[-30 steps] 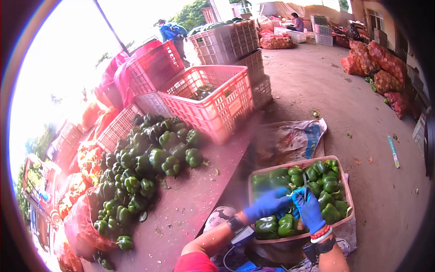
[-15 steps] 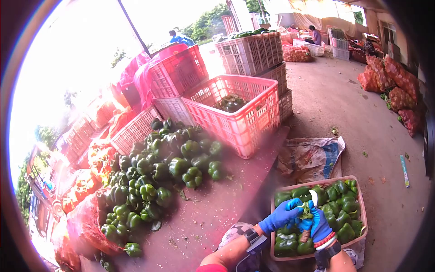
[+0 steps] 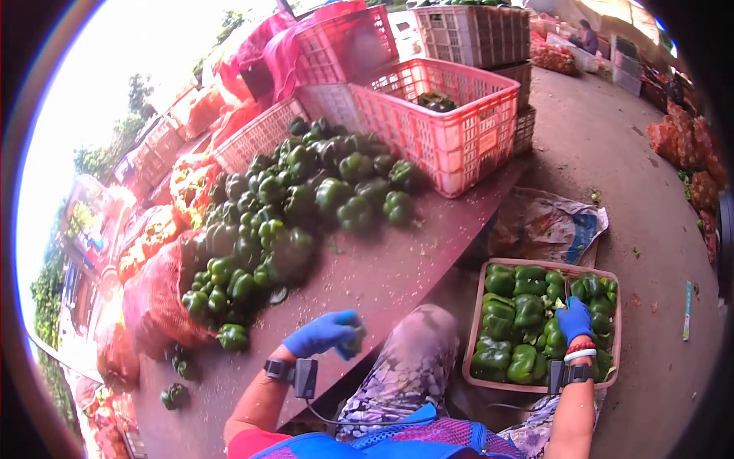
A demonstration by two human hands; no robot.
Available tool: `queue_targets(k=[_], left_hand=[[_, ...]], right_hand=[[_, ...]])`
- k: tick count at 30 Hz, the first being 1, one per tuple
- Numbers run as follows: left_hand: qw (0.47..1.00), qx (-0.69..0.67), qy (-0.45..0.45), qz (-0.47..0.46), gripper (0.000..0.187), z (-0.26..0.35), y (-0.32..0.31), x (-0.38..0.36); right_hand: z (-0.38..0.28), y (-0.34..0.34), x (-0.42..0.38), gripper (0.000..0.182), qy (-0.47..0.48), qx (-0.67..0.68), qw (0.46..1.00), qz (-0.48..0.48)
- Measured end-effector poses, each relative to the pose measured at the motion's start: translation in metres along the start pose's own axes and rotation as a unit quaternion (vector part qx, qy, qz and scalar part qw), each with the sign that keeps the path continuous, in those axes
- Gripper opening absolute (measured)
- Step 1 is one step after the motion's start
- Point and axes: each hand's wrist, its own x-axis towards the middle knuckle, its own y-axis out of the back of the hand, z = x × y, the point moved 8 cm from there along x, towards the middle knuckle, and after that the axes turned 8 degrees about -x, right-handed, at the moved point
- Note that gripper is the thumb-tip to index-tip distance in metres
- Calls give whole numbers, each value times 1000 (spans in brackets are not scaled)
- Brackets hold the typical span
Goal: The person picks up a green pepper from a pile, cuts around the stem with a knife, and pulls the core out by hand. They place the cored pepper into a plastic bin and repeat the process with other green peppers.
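Note:
My left hand [image 3: 329, 333], in a blue glove, is above the near edge of the table. Its fingers curl around a blurred greyish-green thing [image 3: 352, 341] that I cannot make out. My right hand [image 3: 575, 320], also blue-gloved, reaches down into a shallow pale crate [image 3: 472, 336] of green bell peppers [image 3: 529, 310]. It looks closed, with its fingertips hidden among the peppers; a thin narrow shape shows just above it, too small to name. A large heap of green bell peppers [image 3: 302, 180] lies on the table to the left.
A pink plastic crate [image 3: 478, 141] with some peppers inside stands on the reddish table [image 3: 382, 264]. Stacked crates [image 3: 470, 37] rise behind it. A red mesh sack [image 3: 160, 298] lies at the left. An old woven sack [image 3: 547, 222] lies beyond the pepper crate. A person sits far back.
My hands have parted: the left has moved left over the table edge, the right down into the crate. Earlier they were together, with a white blade and a green piece. The view has shifted.

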Motion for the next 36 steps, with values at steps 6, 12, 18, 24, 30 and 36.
queue_targets(k=[6,12,18,24,30,36], left_hand=[[892,393,223,24,35,-115,55,-102],[797,377,-101,461,41,12,176,-5],[634,347,-56,689,44,53,264,41],[780,363,-59,506,71,-12,270,81],[675,223,-183,678,96,18,232,71],[694,57,-215,685,91,18,253,108]], right_hand=[[-6,-5,-7,40,-101,507,844,-144],[-13,2,15,45,-168,937,230,-201],[-82,-35,-37,40,-174,847,441,-238],[-121,-38,-41,41,-184,788,529,-256],[-146,-19,-57,43,-183,766,572,-227],[-123,-40,-60,38,-164,763,546,-304]])
